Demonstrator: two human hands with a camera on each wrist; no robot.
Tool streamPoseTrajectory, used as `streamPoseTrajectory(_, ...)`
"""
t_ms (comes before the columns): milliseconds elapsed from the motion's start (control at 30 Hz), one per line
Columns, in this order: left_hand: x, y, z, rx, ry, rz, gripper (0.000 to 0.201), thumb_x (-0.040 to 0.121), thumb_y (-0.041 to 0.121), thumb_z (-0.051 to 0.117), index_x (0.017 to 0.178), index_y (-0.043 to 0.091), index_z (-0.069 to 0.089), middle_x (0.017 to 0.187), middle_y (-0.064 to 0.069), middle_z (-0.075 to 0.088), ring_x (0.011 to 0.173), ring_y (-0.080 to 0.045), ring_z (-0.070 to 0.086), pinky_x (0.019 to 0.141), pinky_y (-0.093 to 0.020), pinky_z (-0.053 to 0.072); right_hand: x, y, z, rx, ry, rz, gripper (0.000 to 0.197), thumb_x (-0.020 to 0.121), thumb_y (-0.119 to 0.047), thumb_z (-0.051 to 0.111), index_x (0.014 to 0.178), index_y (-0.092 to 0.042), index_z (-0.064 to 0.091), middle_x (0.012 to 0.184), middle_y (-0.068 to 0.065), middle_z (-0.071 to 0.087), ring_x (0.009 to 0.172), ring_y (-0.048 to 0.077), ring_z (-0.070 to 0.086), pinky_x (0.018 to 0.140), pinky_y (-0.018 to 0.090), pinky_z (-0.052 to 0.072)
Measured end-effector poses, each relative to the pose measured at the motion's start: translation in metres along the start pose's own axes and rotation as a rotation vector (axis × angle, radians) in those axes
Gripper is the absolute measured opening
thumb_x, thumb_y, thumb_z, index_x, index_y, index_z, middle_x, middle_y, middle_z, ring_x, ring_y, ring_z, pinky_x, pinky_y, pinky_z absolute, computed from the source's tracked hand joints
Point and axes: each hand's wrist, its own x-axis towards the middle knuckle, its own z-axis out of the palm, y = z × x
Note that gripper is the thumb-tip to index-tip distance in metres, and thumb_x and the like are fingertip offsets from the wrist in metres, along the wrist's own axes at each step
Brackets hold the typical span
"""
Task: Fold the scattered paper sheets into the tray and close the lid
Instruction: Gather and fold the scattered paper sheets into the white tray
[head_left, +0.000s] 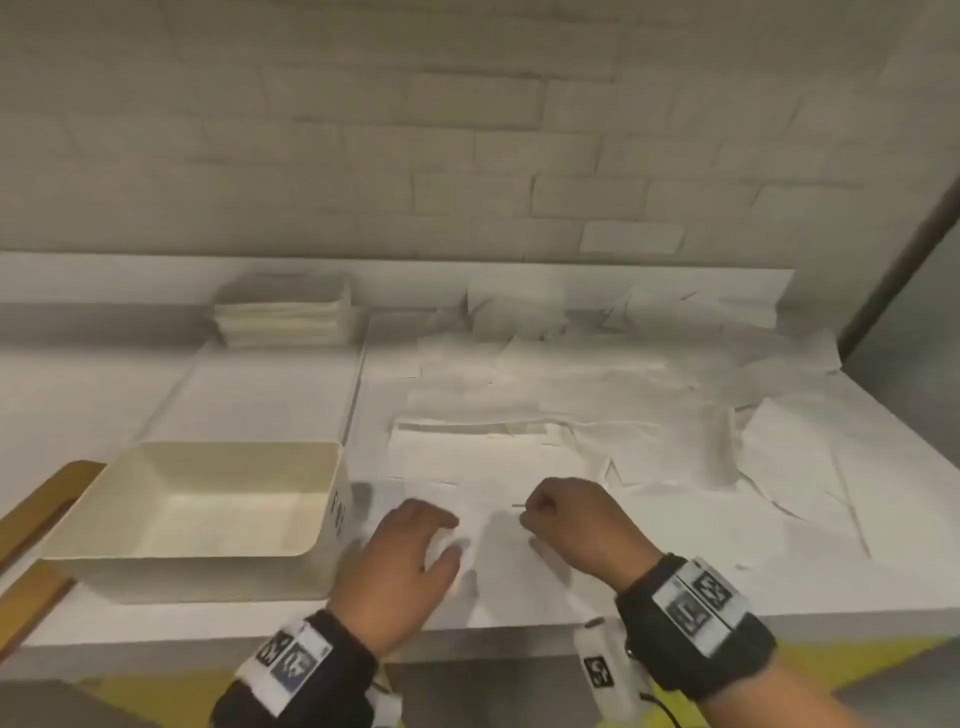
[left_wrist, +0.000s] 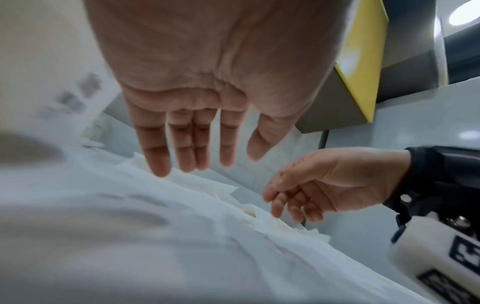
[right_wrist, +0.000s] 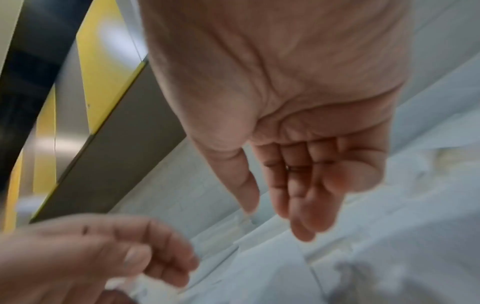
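Note:
An empty cream tray (head_left: 318, 540) stands open at the front left of the white table. White paper sheets (head_left: 571, 410) lie scattered over the right half, with one flat sheet (head_left: 498, 467) nearest me. My left hand (head_left: 447, 530) hovers just above that sheet's near left part, right of the tray, and holds nothing. The left wrist view shows its fingers (left_wrist: 182, 156) straight over the paper. My right hand (head_left: 530, 512) is a little to the right with loosely curled fingers. Its fingertips (left_wrist: 291, 207) point down at the paper, and its palm (right_wrist: 298, 164) is empty.
A stack of cream lids or trays (head_left: 283, 317) sits at the back against the white brick wall. A wooden piece (head_left: 47, 499) lies left of the tray. The table's front edge (head_left: 519, 636) runs just below my wrists, with a yellow and grey floor below it.

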Motion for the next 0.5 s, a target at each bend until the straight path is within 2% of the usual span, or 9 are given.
streamPoseTrajectory(67, 0.031, 0.002, 0.005, 0.068, 0.001, -0.06, 0.04, 0.095, 0.042, 0.047, 0.132, 0.029, 0.049, 0.134, 0.01, 0.047, 0.124, -0.011, 0.046, 0.102, -0.031, 0.041, 0.023, -0.009, 0.0, -0.156, -0.04, 0.039, 0.029, 0.088, -0.035, 0.058, 0.066, -0.017, 0.051, 0.07, -0.003, 0.052, 0.074, 0.018, 0.053, 0.058, 0.026, 0.036)
streamPoseTrajectory(133, 0.057, 0.005, 0.006, 0.207, -0.056, -0.14, 0.048, 0.096, 0.035, 0.046, 0.142, 0.023, 0.039, 0.143, 0.001, 0.041, 0.132, -0.019, 0.038, 0.104, -0.035, 0.038, 0.039, -0.02, 0.003, -0.251, -0.105, 0.068, 0.035, 0.085, -0.038, 0.061, 0.061, -0.019, 0.043, 0.065, -0.003, 0.046, 0.074, 0.021, 0.053, 0.062, 0.025, 0.041)
streamPoseTrajectory(167, 0.065, 0.005, 0.008, 0.28, -0.105, -0.181, 0.05, 0.096, 0.034, 0.045, 0.144, 0.022, 0.035, 0.144, -0.001, 0.04, 0.133, -0.021, 0.037, 0.104, -0.038, 0.039, 0.045, -0.021, 0.005, -0.273, -0.129, 0.064, 0.034, 0.083, -0.038, 0.061, 0.062, -0.02, 0.042, 0.066, -0.004, 0.046, 0.076, 0.021, 0.054, 0.066, 0.025, 0.044)
streamPoseTrajectory(233, 0.074, 0.003, 0.009, 0.394, -0.205, -0.258, 0.052, 0.094, 0.033, 0.046, 0.143, 0.021, 0.033, 0.141, -0.002, 0.041, 0.131, -0.024, 0.038, 0.102, -0.045, 0.04, 0.049, -0.022, 0.008, -0.317, -0.152, 0.051, 0.029, 0.08, -0.037, 0.061, 0.064, -0.02, 0.043, 0.068, -0.005, 0.048, 0.077, 0.021, 0.056, 0.067, 0.025, 0.046)
streamPoseTrajectory(300, 0.081, 0.001, 0.008, 0.454, -0.245, -0.307, 0.049, 0.091, 0.03, 0.048, 0.138, 0.021, 0.036, 0.135, -0.002, 0.044, 0.128, -0.025, 0.038, 0.1, -0.048, 0.041, 0.051, -0.021, 0.006, -0.347, -0.165, 0.023, 0.026, 0.078, -0.037, 0.061, 0.066, -0.02, 0.046, 0.07, -0.005, 0.052, 0.075, 0.019, 0.057, 0.062, 0.024, 0.045)
streamPoseTrajectory(400, 0.086, 0.0, 0.007, 0.447, -0.275, -0.364, 0.037, 0.089, 0.024, 0.047, 0.126, 0.023, 0.044, 0.125, -0.001, 0.053, 0.122, -0.024, 0.043, 0.099, -0.047, 0.041, 0.054, -0.019, 0.001, -0.338, -0.211, 0.009, 0.024, 0.074, -0.036, 0.062, 0.064, -0.019, 0.047, 0.067, -0.005, 0.052, 0.066, 0.015, 0.053, 0.053, 0.022, 0.038)
streamPoseTrajectory(500, 0.085, -0.004, 0.005, 0.347, -0.312, -0.358, 0.014, 0.087, 0.021, 0.046, 0.099, 0.029, 0.049, 0.111, 0.001, 0.057, 0.107, -0.023, 0.054, 0.092, -0.04, 0.045, 0.056, -0.014, -0.002, -0.299, -0.241, 0.009, 0.026, 0.069, -0.034, 0.062, 0.058, -0.019, 0.045, 0.06, -0.005, 0.048, 0.058, 0.014, 0.049, 0.049, 0.021, 0.033)
